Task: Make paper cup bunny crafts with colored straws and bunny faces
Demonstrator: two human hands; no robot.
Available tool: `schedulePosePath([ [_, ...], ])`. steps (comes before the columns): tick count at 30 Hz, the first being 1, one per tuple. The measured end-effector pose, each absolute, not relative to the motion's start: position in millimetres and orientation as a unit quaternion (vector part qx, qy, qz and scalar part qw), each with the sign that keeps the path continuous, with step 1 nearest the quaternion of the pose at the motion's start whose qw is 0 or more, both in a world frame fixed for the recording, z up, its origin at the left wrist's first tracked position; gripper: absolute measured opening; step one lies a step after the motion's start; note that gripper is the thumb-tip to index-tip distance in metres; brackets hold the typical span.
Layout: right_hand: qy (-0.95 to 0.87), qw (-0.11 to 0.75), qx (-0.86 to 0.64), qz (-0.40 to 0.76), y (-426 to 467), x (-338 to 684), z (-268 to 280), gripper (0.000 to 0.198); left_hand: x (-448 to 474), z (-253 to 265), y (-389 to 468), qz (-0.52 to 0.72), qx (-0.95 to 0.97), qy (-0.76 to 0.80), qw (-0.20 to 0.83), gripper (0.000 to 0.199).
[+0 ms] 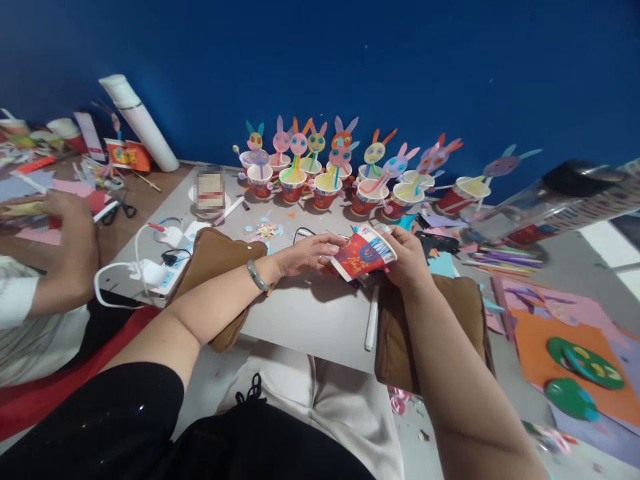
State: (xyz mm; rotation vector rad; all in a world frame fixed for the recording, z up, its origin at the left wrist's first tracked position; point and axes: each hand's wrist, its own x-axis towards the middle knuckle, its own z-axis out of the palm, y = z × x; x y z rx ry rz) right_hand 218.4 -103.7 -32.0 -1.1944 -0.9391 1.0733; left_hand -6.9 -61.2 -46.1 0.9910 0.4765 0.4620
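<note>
A red, white and blue paper cup (364, 255) lies tilted on its side in the air over the table, its rim toward the right. My right hand (406, 257) is closed around the rim end of it. At the cup's base is my left hand (313, 255), fingers stretched out and apart; whether they press on the cup I cannot tell. Beyond my hands stand several paper cups (327, 193) with paper rabbit heads on strips. A white marker (371, 319) lies below the held cup.
Brown cushions (215, 280) (450, 313) flank the table front. A power strip (170, 267) with white plugs is at left, by a co-worker's arm (75, 240). A clear bottle (550, 200), colored pencils (505, 259) and orange paper (560, 347) are at right. Paper scraps (266, 231) lie on the table.
</note>
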Motion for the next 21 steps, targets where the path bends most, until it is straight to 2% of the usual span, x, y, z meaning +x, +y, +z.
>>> schedulePosePath([
  [9,-0.387,0.595,-0.484,0.512,-100.0,221.1,-39.8,0.031,-7.3,-45.4,-62.7,0.236,0.495,0.185,0.815,0.077],
  [21,-0.412,0.55,-0.496,0.53,-103.6,210.2,-36.9,0.052,-7.3,-43.6,-63.6,0.277,0.571,0.197,0.747,0.084],
])
